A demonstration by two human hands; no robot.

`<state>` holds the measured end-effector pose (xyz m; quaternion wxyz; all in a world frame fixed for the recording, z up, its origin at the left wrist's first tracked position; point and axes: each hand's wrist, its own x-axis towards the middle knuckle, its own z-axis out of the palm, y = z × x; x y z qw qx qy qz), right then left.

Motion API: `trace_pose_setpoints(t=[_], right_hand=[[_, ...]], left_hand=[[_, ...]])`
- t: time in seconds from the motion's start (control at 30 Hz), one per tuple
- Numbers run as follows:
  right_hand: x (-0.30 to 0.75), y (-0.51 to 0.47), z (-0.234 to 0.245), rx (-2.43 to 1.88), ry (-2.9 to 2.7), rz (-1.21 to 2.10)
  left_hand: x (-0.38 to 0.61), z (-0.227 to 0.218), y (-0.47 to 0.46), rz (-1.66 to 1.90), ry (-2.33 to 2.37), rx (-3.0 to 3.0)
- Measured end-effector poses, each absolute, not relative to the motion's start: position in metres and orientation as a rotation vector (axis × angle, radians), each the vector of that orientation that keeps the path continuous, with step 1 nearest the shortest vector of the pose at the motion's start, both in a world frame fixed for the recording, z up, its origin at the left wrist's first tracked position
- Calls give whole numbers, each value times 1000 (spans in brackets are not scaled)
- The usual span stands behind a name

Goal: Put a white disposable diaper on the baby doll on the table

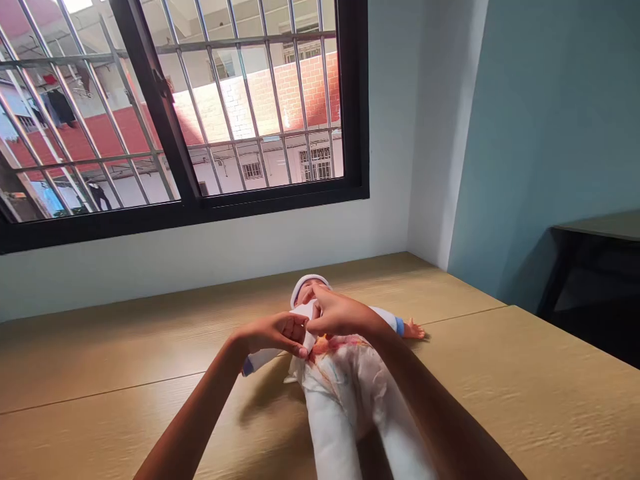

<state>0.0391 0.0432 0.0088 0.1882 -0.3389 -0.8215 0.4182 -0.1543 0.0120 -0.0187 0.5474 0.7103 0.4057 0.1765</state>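
A doll [333, 393] in white clothes with blue cuffs lies on its back, its legs toward me and its arms spread. A white cap with a dark edge covers its head, which my right hand partly hides. At its chest, my left hand [280, 335] pinches the white shirt [309, 339] between thumb and curled fingers. My right hand [334, 313] is closed on the same shirt front, just beside the left. Colourful printing in red and orange shows below my fingers. What exactly lies between the fingertips is partly hidden.
The doll rests on a wooden table [500, 393] with seams across its top. Behind it are a white wall [390, 220] and a black-framed barred window [280, 197]. A dark piece of furniture [595, 267] stands off to the right.
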Motion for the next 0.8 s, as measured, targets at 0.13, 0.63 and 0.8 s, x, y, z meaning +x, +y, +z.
trace_pose_setpoints(t=[0.13,0.63,0.8], right_hand=[[45,30,22,-950,-2472,899],[50,21,25,-1129,-2621,489],[51,21,29,-1217,-2699,426]], left_hand=[[-149,-18,9,383,917,1670],[-140,-13,6,316,1017,1775],[-131,-8,0,329,1133,1815]])
